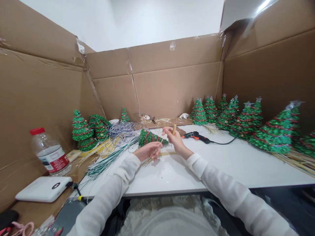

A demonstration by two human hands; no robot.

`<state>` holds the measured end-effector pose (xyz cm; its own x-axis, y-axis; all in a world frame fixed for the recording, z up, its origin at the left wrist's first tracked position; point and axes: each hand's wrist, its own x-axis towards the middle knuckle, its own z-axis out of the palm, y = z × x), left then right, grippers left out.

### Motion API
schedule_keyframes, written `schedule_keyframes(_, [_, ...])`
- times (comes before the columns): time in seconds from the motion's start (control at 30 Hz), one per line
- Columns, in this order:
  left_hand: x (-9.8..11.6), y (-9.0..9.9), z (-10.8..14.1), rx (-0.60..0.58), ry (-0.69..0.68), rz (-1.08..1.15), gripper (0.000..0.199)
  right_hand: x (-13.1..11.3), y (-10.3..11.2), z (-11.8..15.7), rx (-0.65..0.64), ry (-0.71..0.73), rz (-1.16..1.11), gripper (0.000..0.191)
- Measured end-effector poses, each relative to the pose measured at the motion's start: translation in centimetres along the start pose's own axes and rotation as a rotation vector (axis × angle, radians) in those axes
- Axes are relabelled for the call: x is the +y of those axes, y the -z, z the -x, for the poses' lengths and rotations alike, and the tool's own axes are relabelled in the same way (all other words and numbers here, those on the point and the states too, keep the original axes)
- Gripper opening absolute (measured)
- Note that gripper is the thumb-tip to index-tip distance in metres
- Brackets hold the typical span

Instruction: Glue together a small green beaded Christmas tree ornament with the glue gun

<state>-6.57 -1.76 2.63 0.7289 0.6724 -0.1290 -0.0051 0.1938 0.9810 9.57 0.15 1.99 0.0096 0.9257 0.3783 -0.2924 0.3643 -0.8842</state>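
On the white desk [228, 170], working left to right, a loose bundle of green tinsel wires [105, 160] lies near the left hand [147, 151], curled closed around what seems a thin straw strand [156, 149]. A green tinsel cone tree [150, 138] lies on its side just beyond. The right hand [176, 141] pinches a tan wooden stick [174, 129]. Upright glittery star-topped trees [275, 131] stand far right.

Stick [158, 144] partly hidden (left hand [147, 151]), end tree [306, 144] clipped
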Motion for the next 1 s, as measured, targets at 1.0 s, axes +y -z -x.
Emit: schedule_keyframes(1.0, [-1.5,0.5,-1.7,0.38,-0.177,-0.177,0.038,-0.4,2.3,-1.6,0.334,0.263,0.286,0.038])
